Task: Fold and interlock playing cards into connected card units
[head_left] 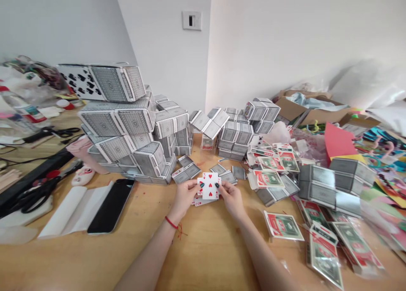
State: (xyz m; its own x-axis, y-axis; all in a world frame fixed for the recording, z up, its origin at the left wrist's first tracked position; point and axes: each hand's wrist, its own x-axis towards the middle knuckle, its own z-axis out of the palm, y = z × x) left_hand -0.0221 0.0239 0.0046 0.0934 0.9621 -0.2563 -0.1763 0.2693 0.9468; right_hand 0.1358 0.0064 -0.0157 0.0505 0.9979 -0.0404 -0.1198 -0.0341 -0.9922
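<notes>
cards [210, 186] (overlapping) between left hand [186, 197] and right hand [233, 197]

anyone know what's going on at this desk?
A person at a wooden table pinches a few playing cards between left hand and right hand, the three of hearts facing the camera. Grey-backed card blocks are stacked high beyond the hands, toward the left, with lower stacks toward the right. Red-and-green card packs lie scattered at right; a dark-screened phone lies at left.
</notes>
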